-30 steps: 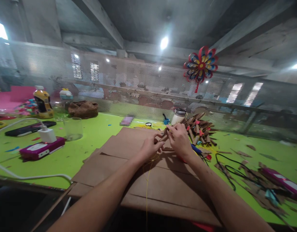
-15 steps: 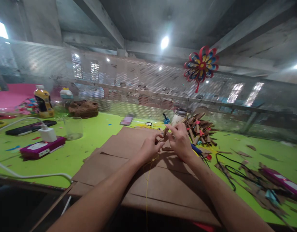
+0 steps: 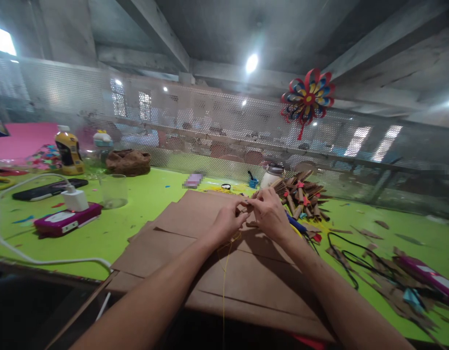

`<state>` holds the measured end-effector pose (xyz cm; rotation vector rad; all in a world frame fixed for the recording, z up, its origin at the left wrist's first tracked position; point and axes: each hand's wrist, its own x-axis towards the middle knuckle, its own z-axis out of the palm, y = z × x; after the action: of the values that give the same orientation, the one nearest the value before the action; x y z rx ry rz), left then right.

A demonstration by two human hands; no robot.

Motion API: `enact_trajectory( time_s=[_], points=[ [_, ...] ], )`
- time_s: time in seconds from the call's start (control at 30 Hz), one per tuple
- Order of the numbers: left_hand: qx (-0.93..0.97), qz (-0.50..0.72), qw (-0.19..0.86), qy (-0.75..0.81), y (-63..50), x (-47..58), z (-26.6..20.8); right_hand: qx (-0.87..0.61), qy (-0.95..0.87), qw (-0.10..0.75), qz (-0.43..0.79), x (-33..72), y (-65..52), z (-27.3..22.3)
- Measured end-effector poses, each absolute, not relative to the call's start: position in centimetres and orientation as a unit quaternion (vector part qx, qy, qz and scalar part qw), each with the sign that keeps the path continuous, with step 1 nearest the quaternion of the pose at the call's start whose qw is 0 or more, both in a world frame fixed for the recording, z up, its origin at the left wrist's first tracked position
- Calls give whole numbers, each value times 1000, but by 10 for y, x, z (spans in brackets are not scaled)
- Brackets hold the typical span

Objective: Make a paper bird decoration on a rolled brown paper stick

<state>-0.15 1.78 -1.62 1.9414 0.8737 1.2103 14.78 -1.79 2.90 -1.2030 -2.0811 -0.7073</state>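
Note:
Over a stack of brown paper sheets (image 3: pixel 166 253), my left hand (image 3: pixel 227 219) and my right hand (image 3: pixel 271 214) meet, fingertips pinched together. Between them is a small brown paper piece (image 3: pixel 249 208), mostly covered by the fingers. A thin yellow string (image 3: pixel 224 277) trails from beneath the hands down over the near edge of the sheets. Just past my right hand lies a pile of rolled brown paper pieces (image 3: pixel 306 199) with red bits. A blue-handled tool (image 3: pixel 296 223) is partly hidden behind my right wrist.
Left on the green table are a purple power strip (image 3: pixel 69 219) with a white charger (image 3: pixel 74 199), a phone (image 3: pixel 51 189), a clear cup (image 3: pixel 114 192) and a yellow bottle (image 3: pixel 69 153). A white jar (image 3: pixel 271 176) stands behind. Black cable (image 3: pixel 350 262) and paper scraps lie right.
My right hand's raised fingers have come down and closed in toward my left fingertips, covering more of the paper piece. The view has shifted slightly.

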Motion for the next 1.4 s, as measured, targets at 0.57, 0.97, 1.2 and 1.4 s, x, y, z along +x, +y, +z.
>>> enact_trajectory(
  time_s=[0.57, 0.97, 1.2, 1.4],
  points=[
    [754, 456, 273, 387, 26, 0, -25, -457, -800, 274, -278, 153, -11, 21],
    [756, 464, 250, 388, 26, -2, -26, -460, -797, 272, -281, 152, -12, 19],
    [756, 464, 245, 391, 28, -1, -28, -457, -800, 272, -279, 152, -13, 20],
    [755, 462, 253, 390, 30, -1, -29, -454, -801, 270, -281, 152, -12, 20]
  ],
)
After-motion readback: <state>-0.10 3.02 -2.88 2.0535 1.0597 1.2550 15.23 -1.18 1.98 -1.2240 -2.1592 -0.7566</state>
